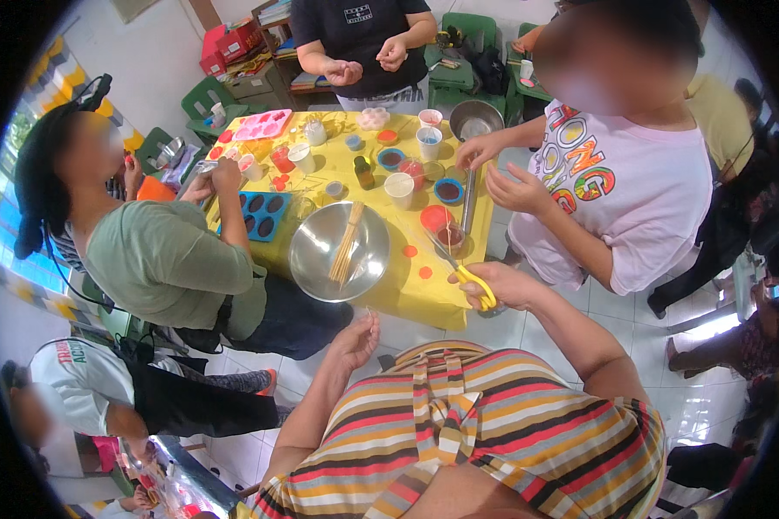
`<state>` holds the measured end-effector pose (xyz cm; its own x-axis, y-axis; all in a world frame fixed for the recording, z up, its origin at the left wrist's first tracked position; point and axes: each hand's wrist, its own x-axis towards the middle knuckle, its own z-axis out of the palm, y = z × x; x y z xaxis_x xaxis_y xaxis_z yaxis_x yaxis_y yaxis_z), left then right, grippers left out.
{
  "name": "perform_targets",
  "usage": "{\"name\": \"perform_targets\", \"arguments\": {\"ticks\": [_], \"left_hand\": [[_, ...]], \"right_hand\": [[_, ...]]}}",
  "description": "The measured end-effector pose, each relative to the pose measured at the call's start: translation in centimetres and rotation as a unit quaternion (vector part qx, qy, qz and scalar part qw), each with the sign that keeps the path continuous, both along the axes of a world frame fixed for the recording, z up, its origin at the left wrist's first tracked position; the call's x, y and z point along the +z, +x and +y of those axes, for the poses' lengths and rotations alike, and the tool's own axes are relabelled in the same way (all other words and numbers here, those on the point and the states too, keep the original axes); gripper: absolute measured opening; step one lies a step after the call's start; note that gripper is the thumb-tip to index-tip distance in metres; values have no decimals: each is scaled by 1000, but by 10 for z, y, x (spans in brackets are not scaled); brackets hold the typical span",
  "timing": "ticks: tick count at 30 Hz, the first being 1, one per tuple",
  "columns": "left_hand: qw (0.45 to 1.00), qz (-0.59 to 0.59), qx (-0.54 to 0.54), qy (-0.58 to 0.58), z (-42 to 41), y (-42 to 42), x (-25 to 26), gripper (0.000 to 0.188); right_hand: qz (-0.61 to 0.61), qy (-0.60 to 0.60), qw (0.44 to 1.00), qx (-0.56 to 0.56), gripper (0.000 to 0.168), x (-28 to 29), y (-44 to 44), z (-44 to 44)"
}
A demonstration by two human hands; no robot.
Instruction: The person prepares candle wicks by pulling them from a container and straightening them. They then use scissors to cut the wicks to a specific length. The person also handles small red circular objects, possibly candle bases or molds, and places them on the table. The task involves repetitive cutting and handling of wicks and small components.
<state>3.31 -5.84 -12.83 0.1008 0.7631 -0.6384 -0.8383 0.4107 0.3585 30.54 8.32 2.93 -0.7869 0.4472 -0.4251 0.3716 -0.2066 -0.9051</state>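
Observation:
My right hand [500, 285] grips the yellow handles of a pair of scissors [470, 282] over the table's near right corner; the blades point up and left, towards a small cup of dark red material [450, 237]. My left hand [357, 337] is raised just off the near table edge, its thumb and fingertips pinched on a small, thin, pale piece too small to identify. Between and beyond my hands, a large steel bowl [305, 259] holds a bundle of thin wooden sticks [347, 243]. Red discs [426, 272] lie on the yellow table cover [389, 285].
Paper cups [399, 188], a dark bottle [363, 172], a blue silicone mold [259, 217] and a pink mold [263, 124] stand farther back. A steel pan [476, 120] reaches along the right edge. Co-workers stand left, right and across the table.

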Motion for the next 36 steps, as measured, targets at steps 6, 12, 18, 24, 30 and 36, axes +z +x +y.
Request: {"name": "perform_targets", "arguments": {"ticks": [6, 12, 18, 24, 30, 36], "left_hand": [[985, 154, -46, 54, 0, 8, 53, 14], [930, 321, -146, 100, 25, -12, 78, 18], [947, 261, -162, 93, 49, -25, 110, 12], [929, 301, -193, 100, 72, -43, 116, 14], [905, 359, -204, 101, 76, -45, 121, 22], [889, 392, -188, 144, 71, -56, 115, 33]], "right_hand": [[44, 45, 998, 14, 39, 34, 21, -16], [31, -5, 999, 16, 51, -14, -15, -10], [65, -47, 990, 114, 44, -23, -8, -9], [42, -15, 990, 136, 48, -35, -22, -9], [4, 83, 985, 148, 44, -37, -41, -8], [-9, 25, 989, 144, 43, -36, -60, -9]]}}
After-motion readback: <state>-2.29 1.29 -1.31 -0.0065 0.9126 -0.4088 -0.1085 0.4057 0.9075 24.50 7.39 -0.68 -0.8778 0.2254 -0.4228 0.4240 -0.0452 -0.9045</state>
